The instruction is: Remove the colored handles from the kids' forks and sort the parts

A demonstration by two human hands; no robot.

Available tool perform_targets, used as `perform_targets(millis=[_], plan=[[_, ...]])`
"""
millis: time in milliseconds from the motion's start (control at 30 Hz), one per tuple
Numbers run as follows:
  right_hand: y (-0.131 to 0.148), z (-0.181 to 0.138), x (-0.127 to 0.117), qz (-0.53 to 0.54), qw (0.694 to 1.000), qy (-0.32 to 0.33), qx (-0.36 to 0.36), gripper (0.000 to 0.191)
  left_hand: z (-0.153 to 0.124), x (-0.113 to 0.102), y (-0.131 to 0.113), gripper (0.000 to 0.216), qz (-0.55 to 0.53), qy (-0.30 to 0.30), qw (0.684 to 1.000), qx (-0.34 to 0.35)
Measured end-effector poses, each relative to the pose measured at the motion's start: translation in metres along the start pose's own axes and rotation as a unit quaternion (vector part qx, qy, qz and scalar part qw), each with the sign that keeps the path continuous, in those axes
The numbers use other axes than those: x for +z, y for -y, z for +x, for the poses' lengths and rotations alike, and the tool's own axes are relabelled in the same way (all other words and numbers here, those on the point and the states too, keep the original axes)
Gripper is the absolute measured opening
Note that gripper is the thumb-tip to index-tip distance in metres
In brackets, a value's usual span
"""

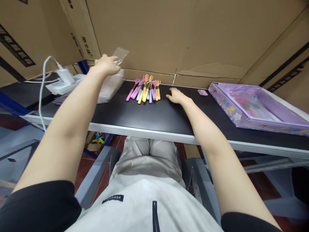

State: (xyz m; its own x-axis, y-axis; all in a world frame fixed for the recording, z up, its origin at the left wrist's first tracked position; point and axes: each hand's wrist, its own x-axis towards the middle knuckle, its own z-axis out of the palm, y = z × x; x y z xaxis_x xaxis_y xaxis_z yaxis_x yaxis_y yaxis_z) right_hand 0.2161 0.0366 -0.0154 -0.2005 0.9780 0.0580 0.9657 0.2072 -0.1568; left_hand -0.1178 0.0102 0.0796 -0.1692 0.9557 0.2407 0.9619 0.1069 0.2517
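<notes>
My left hand [107, 65] is raised above the back left of the black table [145, 112], its fingers closed on a clear plastic bag [120, 54]. Under it lies a stack of more clear bags [109, 87]. My right hand [175, 95] rests on the table just right of a bunch of small forks [145, 90] with pink, yellow, blue and purple handles. Its fingers lie curled loosely on the tabletop and hold nothing.
A purple toy box [253, 108] lies open at the right end of the table. A white charger with cable [63, 74] sits on white items at the back left. A small pink card [202, 92] lies near the cardboard wall [193, 38].
</notes>
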Motion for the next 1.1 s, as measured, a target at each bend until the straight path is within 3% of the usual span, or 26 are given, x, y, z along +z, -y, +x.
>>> perform_targets(millis=[100, 233, 333, 600, 767, 867, 967, 1100], plan=[[0.002, 0.001, 0.002, -0.023, 0.998, 0.049, 0.006, 0.059, 0.016, 0.004, 0.047, 0.081, 0.02, 0.02, 0.999, -0.042], [0.001, 0.004, 0.003, -0.038, 0.998, 0.053, -0.005, 0.058, 0.042, 0.031, 0.099, 0.119, -0.016, 0.013, 0.997, -0.077], [0.0, 0.004, 0.003, -0.04, 0.998, 0.052, -0.006, 0.058, 0.056, 0.052, 0.121, 0.102, -0.07, -0.006, 0.994, -0.082], [-0.001, 0.002, 0.002, -0.036, 0.998, 0.057, -0.003, 0.059, 0.071, 0.083, 0.128, 0.105, -0.122, -0.019, 0.988, -0.09], [0.0, 0.003, 0.003, -0.039, 0.998, 0.053, -0.007, 0.059, 0.064, 0.083, 0.118, 0.148, -0.105, -0.013, 0.99, -0.093], [-0.001, 0.004, 0.005, -0.038, 0.998, 0.052, -0.009, 0.059, 0.065, 0.084, 0.113, 0.162, -0.076, 0.003, 0.992, -0.098], [-0.002, 0.004, 0.006, -0.039, 0.998, 0.05, -0.007, 0.058, 0.072, 0.087, 0.115, 0.15, -0.109, -0.005, 0.989, -0.095], [-0.003, 0.004, 0.005, -0.041, 0.998, 0.052, -0.008, 0.057, 0.087, 0.093, 0.124, 0.117, -0.178, -0.025, 0.979, -0.093]])
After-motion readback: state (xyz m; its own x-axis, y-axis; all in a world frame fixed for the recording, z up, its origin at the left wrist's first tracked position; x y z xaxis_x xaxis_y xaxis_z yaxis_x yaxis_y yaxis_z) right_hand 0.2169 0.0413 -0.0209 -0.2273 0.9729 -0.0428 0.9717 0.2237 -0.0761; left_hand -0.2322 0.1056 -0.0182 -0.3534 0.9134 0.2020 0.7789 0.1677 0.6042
